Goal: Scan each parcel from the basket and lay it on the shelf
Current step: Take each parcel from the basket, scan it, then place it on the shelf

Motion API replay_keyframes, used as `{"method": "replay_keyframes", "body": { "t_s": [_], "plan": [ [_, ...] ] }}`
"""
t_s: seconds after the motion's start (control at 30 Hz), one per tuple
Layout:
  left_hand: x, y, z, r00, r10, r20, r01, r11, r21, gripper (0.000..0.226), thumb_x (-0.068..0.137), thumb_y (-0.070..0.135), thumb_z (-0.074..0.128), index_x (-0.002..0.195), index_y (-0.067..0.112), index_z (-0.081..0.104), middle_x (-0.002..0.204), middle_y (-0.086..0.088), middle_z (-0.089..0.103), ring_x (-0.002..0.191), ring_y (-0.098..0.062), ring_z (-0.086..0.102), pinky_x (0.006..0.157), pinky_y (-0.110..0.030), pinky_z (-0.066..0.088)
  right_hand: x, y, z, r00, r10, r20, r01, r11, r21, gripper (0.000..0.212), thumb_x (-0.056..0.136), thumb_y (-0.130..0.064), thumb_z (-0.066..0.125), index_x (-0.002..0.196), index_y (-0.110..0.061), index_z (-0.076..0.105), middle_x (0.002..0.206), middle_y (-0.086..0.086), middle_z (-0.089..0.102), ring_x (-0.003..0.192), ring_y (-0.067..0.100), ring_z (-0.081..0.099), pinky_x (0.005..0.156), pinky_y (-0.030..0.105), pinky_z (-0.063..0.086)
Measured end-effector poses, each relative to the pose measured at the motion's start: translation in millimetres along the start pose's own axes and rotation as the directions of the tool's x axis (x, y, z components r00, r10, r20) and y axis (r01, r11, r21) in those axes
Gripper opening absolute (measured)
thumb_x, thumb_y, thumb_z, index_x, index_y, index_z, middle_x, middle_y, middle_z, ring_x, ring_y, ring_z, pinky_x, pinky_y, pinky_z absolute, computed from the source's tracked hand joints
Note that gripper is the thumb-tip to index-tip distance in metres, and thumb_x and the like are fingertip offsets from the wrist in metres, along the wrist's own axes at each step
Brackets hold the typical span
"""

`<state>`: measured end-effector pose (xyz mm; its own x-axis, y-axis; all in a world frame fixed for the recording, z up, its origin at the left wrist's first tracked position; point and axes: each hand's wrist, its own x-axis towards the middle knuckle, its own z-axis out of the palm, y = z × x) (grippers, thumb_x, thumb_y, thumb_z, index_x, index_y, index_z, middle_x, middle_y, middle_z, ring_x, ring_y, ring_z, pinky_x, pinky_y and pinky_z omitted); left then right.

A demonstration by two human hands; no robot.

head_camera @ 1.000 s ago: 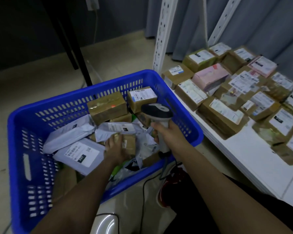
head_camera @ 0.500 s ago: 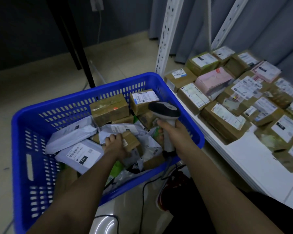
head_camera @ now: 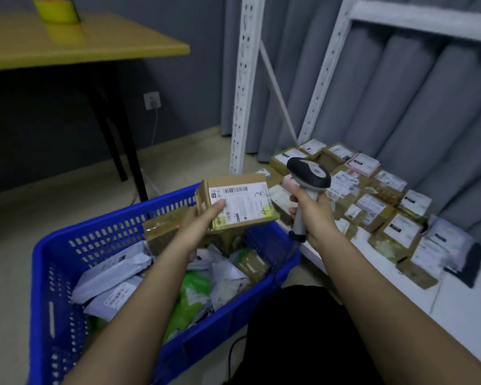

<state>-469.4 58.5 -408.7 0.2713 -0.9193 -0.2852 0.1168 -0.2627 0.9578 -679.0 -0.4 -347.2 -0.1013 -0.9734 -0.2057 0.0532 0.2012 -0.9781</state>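
Note:
My left hand (head_camera: 199, 226) grips a small brown cardboard parcel (head_camera: 238, 201) above the blue basket (head_camera: 50, 259), thumb across its white label, label side up. My right hand (head_camera: 313, 211) holds a grey and black barcode scanner (head_camera: 307, 173) by the handle, just right of the parcel with its head tilted over it. The basket holds several grey and green mailer bags and brown boxes. Several labelled parcels (head_camera: 372, 207) lie on the low white shelf (head_camera: 469, 318) at the right.
White perforated shelf posts (head_camera: 240, 87) rise behind the basket, with a grey curtain behind them. A yellow table (head_camera: 75, 43) with black legs stands at the back left. The scanner's black cable (head_camera: 231, 354) runs down over the floor near my dark-clothed knee.
My left hand has lifted a brown parcel out of the basket and turned its label up. My right hand rose with the scanner beside it. The view tilted upward.

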Motion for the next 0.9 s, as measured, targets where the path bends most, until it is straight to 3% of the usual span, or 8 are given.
{"method": "replay_keyframes", "body": {
  "t_s": [0.07,0.17,0.3,0.4,0.47,0.63,0.77,0.9],
  "plan": [
    [-2.5,12.5,18.4,0.999,0.013,0.052,-0.010,0.998,-0.060,0.067,0.078,0.054,0.069,0.133,0.022,0.050,0.112,0.010,0.064,0.097,-0.004,0.060,0.094,-0.034,0.046,-4.5,-10.8,-18.7,0.999,-0.023,-0.028,0.024,1.000,0.019,0.044,0.091,-0.031,0.065,0.129,-0.018,0.049,0.109,0.001,0.065,0.078,0.010,0.061,0.067,0.025,0.050],
    [-9.1,26.5,44.9,0.997,-0.019,0.073,0.029,0.990,-0.136,0.098,0.062,0.064,0.078,0.140,0.021,0.036,0.129,-0.002,0.056,0.112,-0.020,0.060,0.098,-0.046,0.048,-14.8,-18.3,-40.7,0.994,-0.106,-0.022,0.107,0.994,0.039,0.041,0.087,-0.029,0.070,0.123,-0.018,0.054,0.105,-0.005,0.067,0.084,0.006,0.062,0.065,0.017,0.050],
    [-22.0,37.1,67.1,0.962,-0.001,0.274,0.076,0.962,-0.264,0.063,0.077,0.034,0.074,0.131,0.015,0.048,0.122,-0.009,0.065,0.109,-0.024,0.064,0.100,-0.050,0.046,-21.6,-21.0,-58.7,0.986,-0.156,-0.060,0.160,0.984,0.074,0.053,0.083,-0.025,0.075,0.130,-0.019,0.051,0.115,-0.003,0.064,0.104,0.015,0.061,0.093,0.034,0.048],
    [-32.1,37.8,71.5,0.901,0.058,0.430,0.075,0.956,-0.285,0.074,0.071,0.019,0.074,0.138,0.031,0.043,0.128,-0.003,0.062,0.121,-0.025,0.055,0.102,-0.058,0.039,-25.2,-23.7,-65.1,0.981,-0.163,-0.101,0.174,0.979,0.109,0.053,0.082,-0.029,0.075,0.128,-0.019,0.049,0.121,0.001,0.064,0.106,0.017,0.061,0.095,0.036,0.048],
    [-34.2,36.0,76.1,0.912,0.083,0.402,0.061,0.941,-0.334,0.090,0.069,0.012,0.079,0.142,0.039,0.034,0.130,-0.001,0.061,0.121,-0.026,0.054,0.097,-0.058,0.044,-27.0,-22.2,-65.7,0.983,-0.143,-0.113,0.161,0.973,0.164,0.057,0.083,-0.029,0.075,0.131,-0.013,0.049,0.118,0.002,0.066,0.097,0.012,0.064,0.086,0.030,0.050],
    [-32.0,43.6,97.6,0.992,0.110,0.053,-0.063,0.831,-0.552,0.120,0.056,0.025,0.083,0.147,0.041,0.008,0.132,-0.005,0.057,0.117,-0.023,0.059,0.098,-0.049,0.049,-34.0,-20.7,-60.1,0.985,-0.106,-0.133,0.138,0.957,0.255,0.043,0.088,-0.025,0.070,0.124,-0.016,0.048,0.107,-0.003,0.056,0.073,-0.004,0.047,0.052,0.005,0.040],
    [-40.3,54.8,116.4,0.985,0.131,0.114,-0.032,0.781,-0.623,0.080,0.066,0.032,0.076,0.137,0.024,0.040,0.120,-0.004,0.067,0.117,-0.025,0.060,0.096,-0.046,0.049,-37.5,-24.0,-47.9,0.982,-0.113,-0.150,0.153,0.943,0.296,0.041,0.086,-0.024,0.072,0.117,-0.020,0.045,0.108,-0.001,0.058,0.082,0.007,0.055,0.065,0.019,0.042],
    [-40.5,62.0,129.0,0.980,0.146,0.135,-0.046,0.827,-0.560,0.086,0.075,0.016,0.075,0.142,0.038,0.026,0.127,-0.001,0.062,0.115,-0.024,0.060,0.092,-0.054,0.050,-38.6,-32.6,-39.1,0.986,-0.090,-0.140,0.129,0.945,0.301,0.039,0.085,-0.024,0.073,0.116,-0.016,0.051,0.109,0.003,0.066,0.094,0.016,0.064,0.083,0.033,0.053]
  ]
}}
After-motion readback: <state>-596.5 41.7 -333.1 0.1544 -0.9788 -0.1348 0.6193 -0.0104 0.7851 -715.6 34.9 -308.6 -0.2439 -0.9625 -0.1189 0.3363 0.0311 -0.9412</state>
